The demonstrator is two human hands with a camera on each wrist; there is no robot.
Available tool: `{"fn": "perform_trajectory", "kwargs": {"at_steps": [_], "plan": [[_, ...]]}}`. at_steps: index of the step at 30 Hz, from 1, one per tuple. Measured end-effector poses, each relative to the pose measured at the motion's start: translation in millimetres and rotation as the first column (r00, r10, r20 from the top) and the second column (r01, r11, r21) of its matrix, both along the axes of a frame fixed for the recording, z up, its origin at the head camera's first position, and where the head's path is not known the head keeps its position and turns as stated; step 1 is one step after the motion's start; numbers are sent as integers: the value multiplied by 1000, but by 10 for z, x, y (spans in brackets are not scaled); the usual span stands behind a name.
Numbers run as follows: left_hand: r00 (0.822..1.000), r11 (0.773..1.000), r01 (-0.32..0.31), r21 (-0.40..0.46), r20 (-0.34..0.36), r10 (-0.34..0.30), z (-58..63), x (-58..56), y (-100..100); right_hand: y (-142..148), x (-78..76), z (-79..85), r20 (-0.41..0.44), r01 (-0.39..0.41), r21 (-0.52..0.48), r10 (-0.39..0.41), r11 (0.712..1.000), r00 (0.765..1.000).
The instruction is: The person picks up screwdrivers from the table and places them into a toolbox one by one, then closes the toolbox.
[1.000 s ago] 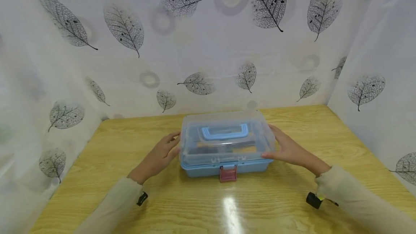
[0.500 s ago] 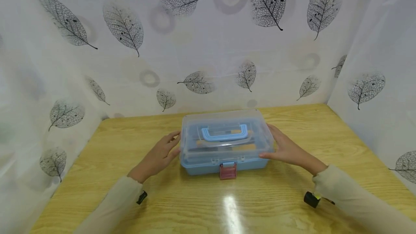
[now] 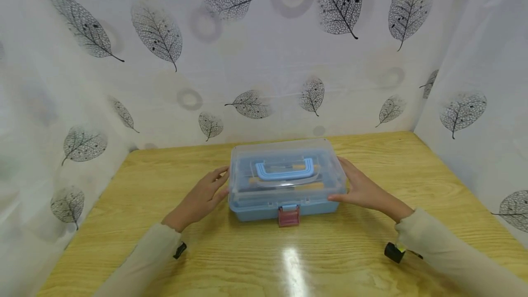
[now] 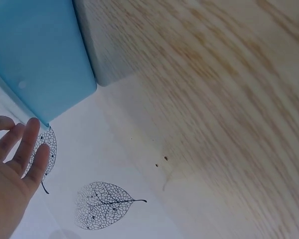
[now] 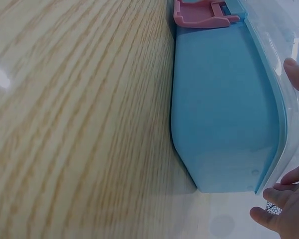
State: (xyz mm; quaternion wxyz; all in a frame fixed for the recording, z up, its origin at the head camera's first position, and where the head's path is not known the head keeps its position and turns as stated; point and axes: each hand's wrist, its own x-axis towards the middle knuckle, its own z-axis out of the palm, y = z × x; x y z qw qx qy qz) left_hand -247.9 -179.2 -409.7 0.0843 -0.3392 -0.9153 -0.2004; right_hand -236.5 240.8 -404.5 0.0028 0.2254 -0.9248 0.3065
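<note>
A toolbox [image 3: 255, 215] with a light blue base, clear lid [image 3: 280, 148] and blue carry handle [image 3: 284, 174] sits on the table. Through its lid, orange-and-dark items show, blurred. The pink front latch [image 3: 288, 217] hangs down, unfastened. At the box's left end is my left hand [image 3: 203, 196], fingers spread and fairly straight, tips right at the lid's edge; the left wrist view shows them beside the rim. My right hand [image 3: 363, 188] rests against the right end, its thumb [image 5: 296, 74] at the lid's front corner and the other fingers along the side.
The wood-grain table [image 3: 165, 168] reaches back to a white leaf-print curtain [image 3: 264, 58] that also encloses both sides. A dark device [image 3: 393, 252] is strapped at the right sleeve, a smaller one [image 3: 179, 250] at the left.
The toolbox's right and front edges have shifted slightly back and left, and my right hand has moved with them. More of the orange contents now shows. My left hand stays almost still.
</note>
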Motion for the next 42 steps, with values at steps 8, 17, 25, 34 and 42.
{"fn": "perform_trajectory", "kwargs": {"at_steps": [8, 17, 25, 34, 42], "plan": [[1000, 1000, -16, -22, 0, 16, 11, 25, -12, -34, 0, -18, 20, 12, -13, -11, 1000, 1000], [999, 999, -40, -20, 17, 40, 28, 81, 0, -7, -23, -56, 29, -2, -1, 2, 1000, 1000], [971, 990, -137, 38, -193, 142, 55, 161, 95, 56, -18, -32, 45, -10, 18, 9, 1000, 999], [784, 994, -69, 90, -611, 110, 189, 280, 476, 52, 21, 56, 18, -5, 81, 3, 997, 1000], [657, 988, -152, 23, -744, 119, 182, 328, 699, -10, 172, 311, -190, 59, 112, -37, 992, 981]]}}
